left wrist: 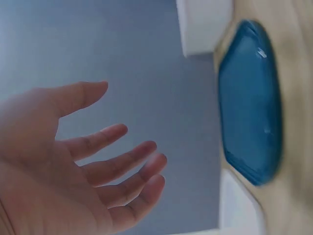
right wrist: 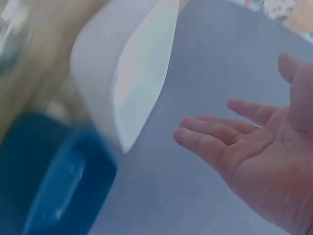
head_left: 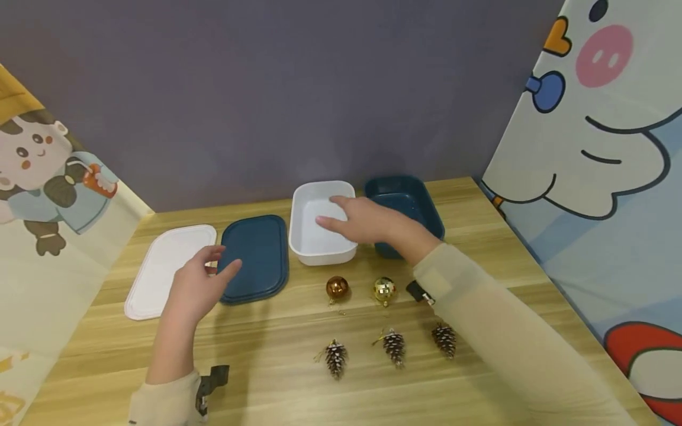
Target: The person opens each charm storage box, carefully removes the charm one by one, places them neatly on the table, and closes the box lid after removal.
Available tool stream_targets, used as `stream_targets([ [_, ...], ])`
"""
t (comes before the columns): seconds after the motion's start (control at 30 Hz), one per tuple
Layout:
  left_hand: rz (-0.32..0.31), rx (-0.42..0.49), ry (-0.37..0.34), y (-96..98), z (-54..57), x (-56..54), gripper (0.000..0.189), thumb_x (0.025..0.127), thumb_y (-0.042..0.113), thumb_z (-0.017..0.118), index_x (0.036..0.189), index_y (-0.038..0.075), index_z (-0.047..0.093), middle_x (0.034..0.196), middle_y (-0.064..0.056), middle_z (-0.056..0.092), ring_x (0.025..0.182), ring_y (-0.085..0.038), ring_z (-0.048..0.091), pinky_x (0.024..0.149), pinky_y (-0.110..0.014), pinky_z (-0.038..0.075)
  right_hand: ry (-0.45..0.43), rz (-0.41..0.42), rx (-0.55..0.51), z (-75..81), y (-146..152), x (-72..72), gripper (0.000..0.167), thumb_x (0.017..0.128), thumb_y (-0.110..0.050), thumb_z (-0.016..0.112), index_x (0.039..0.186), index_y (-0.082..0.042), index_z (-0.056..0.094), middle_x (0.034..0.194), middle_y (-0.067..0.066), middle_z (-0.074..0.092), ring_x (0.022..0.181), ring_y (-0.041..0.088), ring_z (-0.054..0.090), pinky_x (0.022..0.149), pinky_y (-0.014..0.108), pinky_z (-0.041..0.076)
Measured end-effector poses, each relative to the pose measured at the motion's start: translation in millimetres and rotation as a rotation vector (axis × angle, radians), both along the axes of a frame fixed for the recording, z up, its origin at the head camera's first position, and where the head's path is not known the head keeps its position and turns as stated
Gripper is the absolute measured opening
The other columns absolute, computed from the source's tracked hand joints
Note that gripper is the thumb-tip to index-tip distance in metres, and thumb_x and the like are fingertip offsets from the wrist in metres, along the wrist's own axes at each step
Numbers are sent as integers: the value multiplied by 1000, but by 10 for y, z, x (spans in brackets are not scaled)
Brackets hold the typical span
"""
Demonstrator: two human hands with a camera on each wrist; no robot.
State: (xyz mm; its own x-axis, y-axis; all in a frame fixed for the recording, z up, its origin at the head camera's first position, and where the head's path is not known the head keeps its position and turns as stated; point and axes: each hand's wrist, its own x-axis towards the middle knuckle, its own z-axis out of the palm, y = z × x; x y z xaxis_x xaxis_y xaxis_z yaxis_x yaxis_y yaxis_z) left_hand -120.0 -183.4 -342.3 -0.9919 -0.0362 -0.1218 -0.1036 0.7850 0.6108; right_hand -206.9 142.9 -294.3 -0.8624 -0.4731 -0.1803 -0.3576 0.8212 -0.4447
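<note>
My left hand [head_left: 198,284] hovers near the gap between a white lid [head_left: 160,278] and a dark blue lid [head_left: 256,257], its fingers loosely bent and holding nothing. In the left wrist view the palm and spread fingers show beside the blue lid [left wrist: 249,103]. My right hand [head_left: 362,220] reaches over a white box [head_left: 322,257] with thumb and fingers extended. Right of that box stands a dark blue box [head_left: 434,219], partly hidden by the right forearm. The right wrist view shows the right hand [right wrist: 259,147] with nothing in it, apart from the white box [right wrist: 98,63].
In front of the boxes lie a brown bauble [head_left: 337,287] and a gold bauble [head_left: 384,290]. Nearer me are three pine cones [head_left: 336,358] in a row on the wooden table [head_left: 288,378]. A grey panel [head_left: 298,100] rises behind, with printed side walls at left and right.
</note>
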Motion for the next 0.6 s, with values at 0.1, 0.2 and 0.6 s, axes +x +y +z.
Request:
stream_targets([
  [0.1, 25, -7, -34, -125, -129, 17, 80, 107, 55, 55, 164, 2, 35, 165, -28, 43, 144, -51, 49, 107, -66, 50, -6, 64, -15, -77, -275, 125, 76, 112, -55, 42, 169, -7, 28, 172, 16, 38, 160, 32, 36, 133, 47, 30],
  [0.2, 22, -27, -56, -209, -256, 36, 79, 108, 54, 55, 163, -1, 36, 164, -32, 41, 144, -54, 48, 109, -67, 48, -54, 122, -41, -167, -526, 265, 70, 114, -48, 44, 169, -8, 27, 174, 12, 34, 163, 29, 32, 134, 44, 28],
  [0.6, -141, -313, -24, -365, -636, 168, 67, 103, 32, 67, 148, -14, 50, 150, -44, 48, 135, -69, 44, 111, -75, 42, -195, 237, 175, -689, -1109, 622, 62, 112, -12, 43, 171, -15, 25, 179, 9, 23, 160, 24, 38, 127, 37, 40],
])
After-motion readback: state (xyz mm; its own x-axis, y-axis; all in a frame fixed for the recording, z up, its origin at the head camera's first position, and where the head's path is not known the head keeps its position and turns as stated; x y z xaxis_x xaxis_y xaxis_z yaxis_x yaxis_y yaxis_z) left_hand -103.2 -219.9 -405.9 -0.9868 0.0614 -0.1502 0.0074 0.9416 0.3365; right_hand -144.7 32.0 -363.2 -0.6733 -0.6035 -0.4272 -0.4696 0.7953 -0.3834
